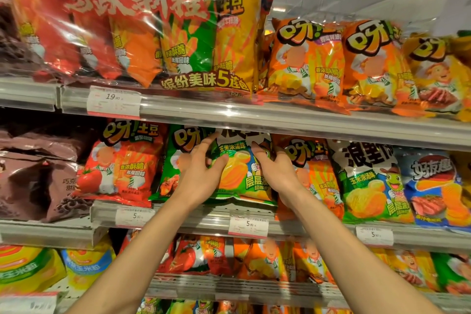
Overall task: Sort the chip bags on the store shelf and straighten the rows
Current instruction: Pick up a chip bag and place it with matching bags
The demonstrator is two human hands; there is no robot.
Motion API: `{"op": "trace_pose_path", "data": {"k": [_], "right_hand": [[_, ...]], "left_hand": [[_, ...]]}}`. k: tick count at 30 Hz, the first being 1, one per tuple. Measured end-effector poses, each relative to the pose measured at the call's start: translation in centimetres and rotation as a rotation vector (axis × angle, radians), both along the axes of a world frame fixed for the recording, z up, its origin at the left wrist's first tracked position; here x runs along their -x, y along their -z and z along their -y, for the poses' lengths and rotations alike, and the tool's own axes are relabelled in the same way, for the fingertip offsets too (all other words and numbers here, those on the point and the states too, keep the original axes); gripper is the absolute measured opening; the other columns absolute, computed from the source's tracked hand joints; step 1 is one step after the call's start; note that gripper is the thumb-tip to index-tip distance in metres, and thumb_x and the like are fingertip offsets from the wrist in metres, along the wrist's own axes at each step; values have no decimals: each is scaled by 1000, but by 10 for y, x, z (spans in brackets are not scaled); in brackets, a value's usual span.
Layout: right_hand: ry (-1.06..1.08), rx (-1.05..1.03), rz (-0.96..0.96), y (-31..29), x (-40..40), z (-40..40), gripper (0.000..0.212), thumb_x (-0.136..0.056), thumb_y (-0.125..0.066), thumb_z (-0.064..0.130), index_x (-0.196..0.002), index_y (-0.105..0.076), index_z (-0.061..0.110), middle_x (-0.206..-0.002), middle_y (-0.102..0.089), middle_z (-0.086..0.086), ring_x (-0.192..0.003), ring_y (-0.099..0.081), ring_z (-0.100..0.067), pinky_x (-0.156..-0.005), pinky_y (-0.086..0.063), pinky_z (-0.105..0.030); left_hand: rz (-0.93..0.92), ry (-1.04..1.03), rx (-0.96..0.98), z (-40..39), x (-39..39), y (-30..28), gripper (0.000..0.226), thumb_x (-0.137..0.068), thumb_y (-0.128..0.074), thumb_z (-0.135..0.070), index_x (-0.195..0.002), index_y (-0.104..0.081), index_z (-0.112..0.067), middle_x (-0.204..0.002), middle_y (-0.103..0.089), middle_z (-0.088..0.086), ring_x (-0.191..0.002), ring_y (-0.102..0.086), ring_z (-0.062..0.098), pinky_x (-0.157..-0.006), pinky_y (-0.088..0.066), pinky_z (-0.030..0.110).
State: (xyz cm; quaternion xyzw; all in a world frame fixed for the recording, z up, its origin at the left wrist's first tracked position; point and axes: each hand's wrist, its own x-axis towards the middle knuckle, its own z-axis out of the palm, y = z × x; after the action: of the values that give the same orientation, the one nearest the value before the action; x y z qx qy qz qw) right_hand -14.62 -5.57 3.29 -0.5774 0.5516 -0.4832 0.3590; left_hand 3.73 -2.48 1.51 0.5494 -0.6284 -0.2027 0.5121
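Two bare forearms reaching up from the bottom edge, converging on the middle shelf (305,227). Left hand (201,173) pressed against the left side of a green corn-soup chip bag (239,173), thumb curled onto its front, index finger stretched up toward the underside of the upper shelf rail (280,120). Right hand (274,168) on the bag's right side, thumb hooked over the front, remaining fingers tucked behind and out of sight. Bag grasped between both hands, standing upright at the front edge of the middle shelf, roughly midway along it, directly above a price tag (248,225) reading 5.90.

Just left of the held bag, partly behind the left hand, a green bag (173,160); farther left a red tomato bag (122,160), then brown chocolate bags (38,173) at the left end. Just right of the right hand, an orange bag (316,173), then a second green corn-soup bag (369,181) and a blue bag (433,186) toward the right end.

Upper shelf: large clear five-pack (140,28) on the left, orange bags (305,58) on the right. Lower shelf: more red and orange bags (254,257), yellow bags (30,267) at the left end.
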Motion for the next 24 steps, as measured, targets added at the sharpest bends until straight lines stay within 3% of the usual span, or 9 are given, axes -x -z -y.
{"op": "trace_pose_path", "data": {"k": [4,8,11,13,15,17,19,21,24], "right_hand": [[-58,-16,80,-1,-3,-10,50,-92,-66,49,-123,-52,13,-97,-76,-1,-81,-76,-13,-72,-63,-32],[-103,9,33,0,-3,-33,58,-94,-60,53,-140,-43,22,-116,-63,11,-88,-63,7,-71,-49,-9],[-130,16,4,6,0,-53,22,-97,-58,47,-111,-48,34,-101,-57,25,-68,-54,29,-59,-41,2],[-144,15,-1,12,0,-65,17,-96,-58,49,-102,-45,40,-94,-51,33,-67,-48,36,-59,-39,5],[-150,8,27,22,2,-73,27,-91,-59,60,-107,-50,40,-100,-59,32,-79,-57,28,-71,-45,0],[-155,-17,64,30,7,-82,47,-85,-60,68,-119,-54,36,-116,-65,25,-96,-64,12,-87,-52,-16],[-159,-42,141,41,15,-89,68,-82,-61,72,-131,-55,25,-125,-67,10,-109,-66,-5,-93,-56,-32],[-143,-58,128,47,27,-98,70,-84,-55,74,-133,-55,25,-122,-68,6,-112,-65,-10,-91,-53,-33],[-101,-156,105,56,47,-110,80,-74,-54,85,-135,-52,32,-130,-64,6,-117,-61,-11,-102,-49,-42]], "left_hand": [[-96,20,-21,-11,-3,-1,65,-95,-62,-44,-153,-33,-33,-143,-49,-5,-117,-53,11,-97,-47,33],[-206,103,-42,-34,-2,4,67,-95,-61,-44,-154,-28,-39,-150,-43,-16,-121,-47,-4,-102,-40,22],[-278,154,-51,-54,2,9,65,-92,-59,-51,-148,-27,-50,-136,-43,-36,-114,-47,-23,-96,-36,9],[-335,178,-52,-62,6,17,60,-92,-61,-45,-141,-29,-54,-129,-43,-41,-112,-47,-26,-92,-39,6],[-443,234,-81,-68,10,27,54,-92,-64,-34,-134,-38,-56,-128,-53,-32,-109,-56,-21,-80,-48,6],[-522,257,-114,-74,13,39,57,-84,-68,-36,-131,-43,-58,-129,-61,-22,-118,-61,-4,-76,-54,12],[-550,258,-150,-85,15,47,65,-78,-68,-46,-136,-42,-61,-139,-58,-17,-132,-53,7,-82,-57,18],[-543,250,-190,-98,22,52,70,-77,-66,-52,-139,-37,-65,-148,-50,-15,-139,-47,15,-92,-59,34],[-570,281,-194,-115,41,53,60,-86,-64,-40,-137,-42,-62,-130,-65,-20,-116,-66,9,-78,-62,34]]}}
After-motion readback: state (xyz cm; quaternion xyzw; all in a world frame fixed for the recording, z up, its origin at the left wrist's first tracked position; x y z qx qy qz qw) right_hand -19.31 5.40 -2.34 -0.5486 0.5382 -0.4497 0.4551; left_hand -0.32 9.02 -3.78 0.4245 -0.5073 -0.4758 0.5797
